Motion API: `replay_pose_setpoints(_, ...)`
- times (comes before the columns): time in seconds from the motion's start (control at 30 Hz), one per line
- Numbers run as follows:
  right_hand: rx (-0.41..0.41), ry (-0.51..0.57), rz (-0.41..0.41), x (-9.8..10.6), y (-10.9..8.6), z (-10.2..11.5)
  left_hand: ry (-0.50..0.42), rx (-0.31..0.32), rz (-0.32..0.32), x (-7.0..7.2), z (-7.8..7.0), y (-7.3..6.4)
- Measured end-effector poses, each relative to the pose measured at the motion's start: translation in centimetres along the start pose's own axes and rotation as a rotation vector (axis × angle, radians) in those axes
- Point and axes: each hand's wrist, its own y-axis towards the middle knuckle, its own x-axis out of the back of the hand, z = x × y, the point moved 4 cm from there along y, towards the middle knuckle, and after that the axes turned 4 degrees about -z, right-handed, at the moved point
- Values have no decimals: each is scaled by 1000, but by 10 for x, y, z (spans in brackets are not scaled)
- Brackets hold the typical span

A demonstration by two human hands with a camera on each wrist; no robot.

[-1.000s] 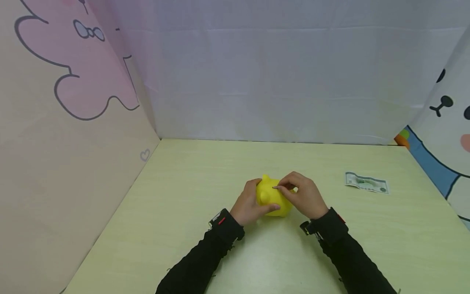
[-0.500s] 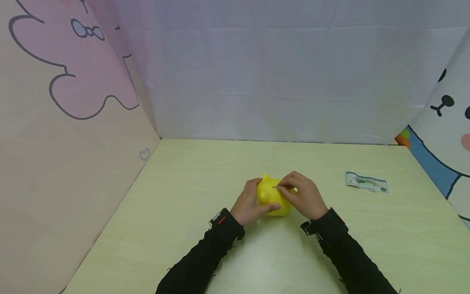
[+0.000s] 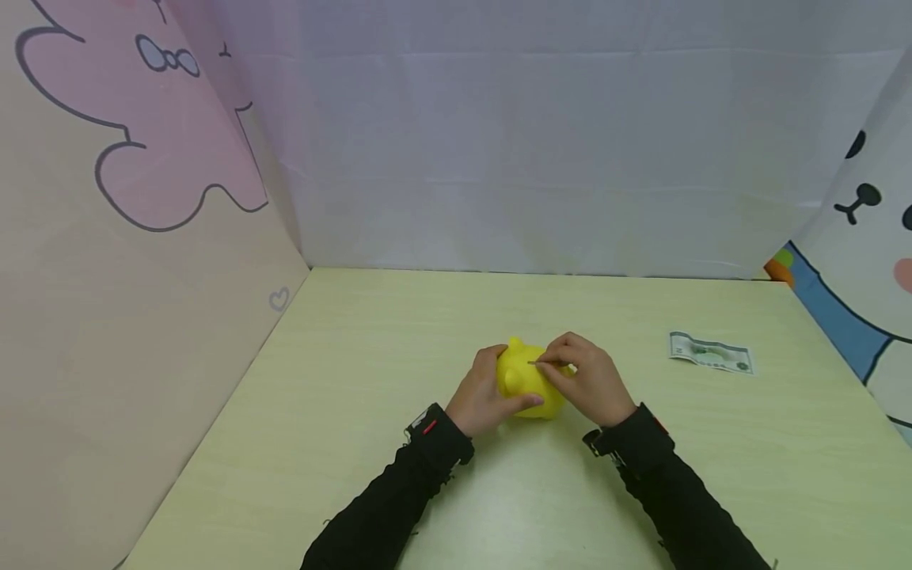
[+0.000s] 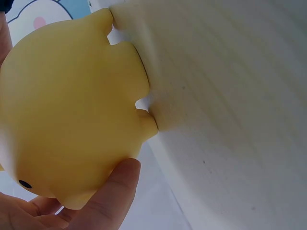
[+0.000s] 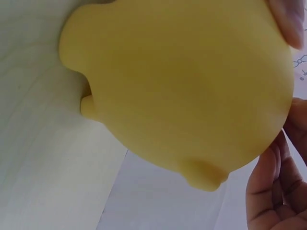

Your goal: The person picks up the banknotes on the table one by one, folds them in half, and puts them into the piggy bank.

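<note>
A yellow piggy bank (image 3: 530, 388) stands on the table, its head to the left. My left hand (image 3: 484, 397) holds it around the head, with the thumb (image 4: 120, 187) along its side. Over its back, my right hand (image 3: 587, 380) has thumb and forefinger pinched together at a short dark line, and something thin shows at their tips. I cannot tell what the thin thing is, as the fingers cover most of it. In the right wrist view, the curled right fingers (image 5: 264, 191) are close to the top of the bank.
A green and white banknote (image 3: 712, 354) lies slightly creased on the pale wooden table (image 3: 399, 332), right of the hands. A white cloth (image 3: 499, 158) hangs behind the table, and printed panels stand along the left and right sides.
</note>
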Motion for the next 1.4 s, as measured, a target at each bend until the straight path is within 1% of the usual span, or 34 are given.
replay_pose_setpoints(0.27, 17, 7, -16, 1, -1, 2, -12, 17, 9, -1, 2, -2)
replay_pose_setpoints(0.6, 9, -2, 0, 0, -1, 3, -28, 34, 11, 0, 1, -4)
replay_pose_setpoints(0.8, 4, -13, 13, -1, -1, 2, -40, 32, 17, -1, 0, -4)
replay_pose_setpoints(0.93, 16, -14, 11, 0, -1, 2, -44, 29, 19, -1, 1, -4)
replay_pose_setpoints(1.13, 43, -21, 1, 1, -1, 3, -18, 11, 6, 0, 1, -2)
replay_pose_setpoints(1.27, 41, -4, 4, 1, -1, 2, -18, 10, 7, -1, 2, -1)
replay_pose_setpoints(1.4, 12, 46, 13, 3, -1, -3, -31, 15, 8, -1, 2, -1)
